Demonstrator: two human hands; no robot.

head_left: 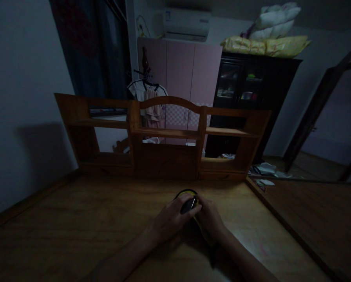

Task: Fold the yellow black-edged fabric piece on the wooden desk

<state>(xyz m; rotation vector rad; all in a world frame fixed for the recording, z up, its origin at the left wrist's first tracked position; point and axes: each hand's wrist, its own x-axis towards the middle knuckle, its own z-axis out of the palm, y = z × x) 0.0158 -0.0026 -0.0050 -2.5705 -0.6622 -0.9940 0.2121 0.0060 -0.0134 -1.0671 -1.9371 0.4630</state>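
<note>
Nearest, the left hand [171,220] and the right hand [210,218] meet over the wooden desk [75,231]; both are curled closed around a small dark object [189,205] with a yellow edge, gripped from either side, which seems to steady it near the desk's middle; the dim light hides whether it rests on the wood, and what it is. Behind it a low shelf unit [163,160] stands along the desk's back edge; its open bays let the room show through. Farther off, clothes [152,107] hang before a pink wardrobe [193,66]; a dark cabinet [252,90] beside it carries bedding [269,41] on top; an air conditioner [187,25] sits high on the wall.
</note>
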